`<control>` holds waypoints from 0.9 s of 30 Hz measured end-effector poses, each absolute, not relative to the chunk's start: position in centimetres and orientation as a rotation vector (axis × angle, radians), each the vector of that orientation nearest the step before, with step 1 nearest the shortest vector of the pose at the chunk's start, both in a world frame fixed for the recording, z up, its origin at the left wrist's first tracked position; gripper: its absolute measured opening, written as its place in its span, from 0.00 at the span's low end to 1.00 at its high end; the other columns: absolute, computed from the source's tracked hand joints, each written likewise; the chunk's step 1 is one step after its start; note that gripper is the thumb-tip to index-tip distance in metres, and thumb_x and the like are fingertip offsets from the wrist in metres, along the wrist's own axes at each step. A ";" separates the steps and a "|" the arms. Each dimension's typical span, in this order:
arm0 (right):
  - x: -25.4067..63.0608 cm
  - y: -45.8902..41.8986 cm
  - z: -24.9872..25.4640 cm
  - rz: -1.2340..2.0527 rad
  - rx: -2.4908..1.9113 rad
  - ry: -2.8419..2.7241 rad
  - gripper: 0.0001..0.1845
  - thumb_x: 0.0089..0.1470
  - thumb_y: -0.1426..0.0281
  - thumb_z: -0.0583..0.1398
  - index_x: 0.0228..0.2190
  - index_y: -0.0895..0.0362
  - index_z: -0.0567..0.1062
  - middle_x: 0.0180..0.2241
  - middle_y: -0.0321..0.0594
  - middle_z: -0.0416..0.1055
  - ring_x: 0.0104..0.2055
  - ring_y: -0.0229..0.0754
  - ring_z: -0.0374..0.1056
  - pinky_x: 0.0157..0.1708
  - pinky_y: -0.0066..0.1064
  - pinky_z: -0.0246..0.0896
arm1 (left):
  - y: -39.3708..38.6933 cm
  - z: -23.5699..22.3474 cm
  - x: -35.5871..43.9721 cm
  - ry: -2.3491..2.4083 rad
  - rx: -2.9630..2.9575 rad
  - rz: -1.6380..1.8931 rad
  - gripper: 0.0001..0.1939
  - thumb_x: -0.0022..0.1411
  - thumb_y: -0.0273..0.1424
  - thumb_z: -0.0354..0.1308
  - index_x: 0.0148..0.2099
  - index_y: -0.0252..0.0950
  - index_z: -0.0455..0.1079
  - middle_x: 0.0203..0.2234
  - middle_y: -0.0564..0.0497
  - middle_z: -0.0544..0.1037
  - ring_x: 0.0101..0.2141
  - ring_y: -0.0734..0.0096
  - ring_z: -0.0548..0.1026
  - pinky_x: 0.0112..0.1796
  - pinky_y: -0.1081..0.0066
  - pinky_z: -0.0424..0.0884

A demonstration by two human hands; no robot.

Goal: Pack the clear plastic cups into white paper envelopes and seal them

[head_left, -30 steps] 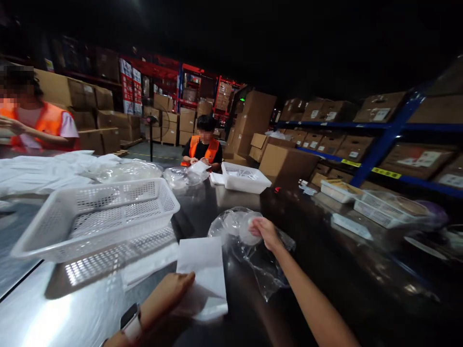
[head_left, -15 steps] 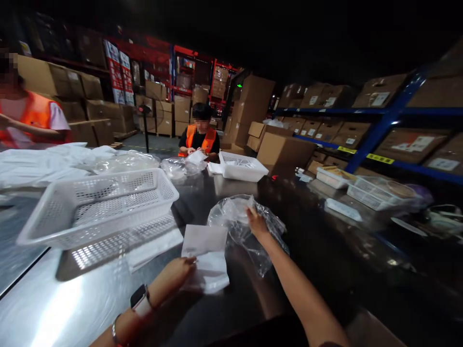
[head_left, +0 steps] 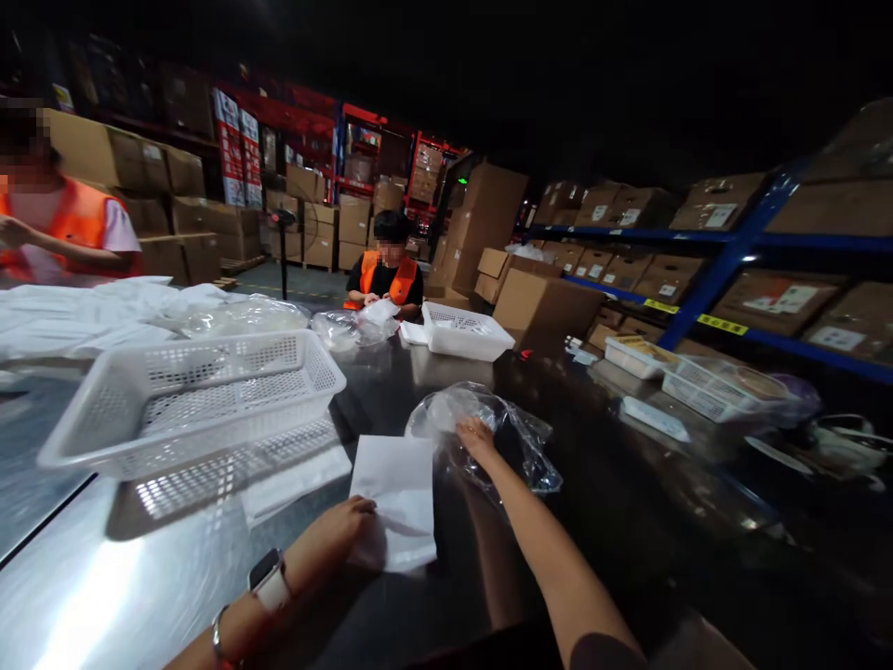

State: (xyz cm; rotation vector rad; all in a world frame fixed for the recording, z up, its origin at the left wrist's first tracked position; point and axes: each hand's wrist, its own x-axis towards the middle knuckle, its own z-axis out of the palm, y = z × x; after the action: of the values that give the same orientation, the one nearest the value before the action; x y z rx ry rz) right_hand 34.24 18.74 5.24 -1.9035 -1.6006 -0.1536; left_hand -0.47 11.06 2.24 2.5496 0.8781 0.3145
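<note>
My left hand [head_left: 339,527], with a smartwatch on its wrist, rests on the near left edge of a flat white paper envelope [head_left: 396,493] lying on the shiny metal table [head_left: 126,596]; its fingers are curled on the paper. My right hand [head_left: 476,435] reaches forward into a crumpled clear plastic bag [head_left: 516,447] that holds round whitish pieces, its fingers closed among the plastic. What they grip is hidden. The bag lies just right of the envelope.
An empty white perforated basket [head_left: 195,395] stands at left. A person in an orange vest [head_left: 389,274] works at the table's far end beside another white basket [head_left: 464,330]. Another person in orange [head_left: 48,228] is at far left. Trays [head_left: 718,391] and cardboard boxes [head_left: 544,302] stand at right.
My right hand drew back slightly toward me and lowered inside the plastic bag; the round white piece it touched a second ago is no longer under its fingers. My left hand stayed on the envelope.
</note>
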 end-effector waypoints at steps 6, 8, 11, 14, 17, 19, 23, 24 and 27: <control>35.2 14.2 7.7 -0.418 -1.661 -1.338 0.23 0.70 0.55 0.50 0.33 0.59 0.72 0.27 0.34 0.69 0.26 0.36 0.66 0.27 0.30 0.65 | 10.6 3.2 -0.4 0.938 2.640 0.289 0.26 0.60 0.17 0.46 0.56 0.31 0.74 0.60 0.39 0.73 0.57 0.51 0.73 0.57 0.53 0.69; 34.0 10.9 6.9 -0.447 -1.543 -1.455 0.24 0.69 0.54 0.49 0.32 0.57 0.72 0.28 0.39 0.71 0.29 0.41 0.70 0.30 0.34 0.68 | 10.3 3.2 -0.5 0.990 2.633 0.299 0.27 0.60 0.15 0.43 0.56 0.31 0.74 0.61 0.38 0.72 0.57 0.52 0.72 0.55 0.54 0.70; 30.7 5.4 4.0 -0.412 -1.359 -1.790 0.16 0.66 0.58 0.56 0.33 0.54 0.75 0.33 0.42 0.76 0.37 0.46 0.75 0.39 0.37 0.72 | 10.0 3.1 -0.7 1.072 2.593 0.304 0.29 0.59 0.12 0.40 0.56 0.28 0.73 0.63 0.36 0.69 0.57 0.53 0.73 0.55 0.57 0.71; 27.8 0.9 1.1 -0.349 -1.205 -2.055 0.13 0.62 0.76 0.55 0.43 0.50 0.77 0.36 0.39 0.79 0.39 0.43 0.76 0.42 0.35 0.74 | 9.2 3.4 -1.3 1.153 2.544 0.325 0.28 0.61 0.12 0.39 0.53 0.28 0.74 0.61 0.34 0.71 0.54 0.55 0.75 0.56 0.57 0.70; 26.9 -1.1 -0.5 -0.366 -1.241 -2.151 0.32 0.51 0.87 0.53 0.55 0.54 0.72 0.46 0.44 0.78 0.49 0.45 0.75 0.49 0.37 0.75 | 7.8 3.6 -2.0 1.199 2.513 0.357 0.27 0.62 0.13 0.40 0.51 0.30 0.76 0.58 0.37 0.74 0.54 0.55 0.75 0.56 0.58 0.70; 27.3 -1.1 -0.8 -0.378 -1.327 -2.157 0.34 0.47 0.88 0.54 0.55 0.57 0.73 0.50 0.48 0.77 0.56 0.50 0.72 0.52 0.41 0.74 | 6.6 3.7 -2.2 1.217 2.505 0.363 0.26 0.61 0.13 0.41 0.49 0.30 0.77 0.55 0.37 0.76 0.52 0.55 0.75 0.54 0.59 0.73; 28.4 0.2 -0.6 -0.269 -1.296 -1.971 0.18 0.53 0.81 0.56 0.41 0.55 0.81 0.41 0.45 0.81 0.46 0.53 0.78 0.46 0.44 0.77 | 4.8 3.5 -2.1 1.240 2.508 0.375 0.26 0.61 0.13 0.42 0.49 0.32 0.77 0.53 0.39 0.77 0.49 0.57 0.76 0.51 0.60 0.75; 28.3 0.2 -0.6 -0.240 -1.291 -1.903 0.14 0.56 0.79 0.56 0.36 0.55 0.81 0.35 0.46 0.81 0.40 0.51 0.79 0.41 0.42 0.79 | 4.5 3.4 -2.1 1.256 2.506 0.381 0.26 0.61 0.14 0.42 0.50 0.32 0.77 0.54 0.39 0.77 0.50 0.57 0.76 0.52 0.60 0.75; 26.7 -1.1 -0.8 -0.128 -1.312 -1.747 0.08 0.58 0.73 0.59 0.30 0.55 0.78 0.25 0.45 0.78 0.25 0.49 0.77 0.25 0.36 0.77 | 3.9 3.4 -1.9 1.320 2.488 0.392 0.29 0.60 0.13 0.42 0.55 0.32 0.75 0.58 0.40 0.74 0.53 0.57 0.75 0.53 0.60 0.75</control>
State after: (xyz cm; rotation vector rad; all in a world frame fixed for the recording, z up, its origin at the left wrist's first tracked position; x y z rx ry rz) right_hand 26.72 -1.12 -0.82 -1.3116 -1.7471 -0.1281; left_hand -1.87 3.91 3.37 2.4879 1.3198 0.3919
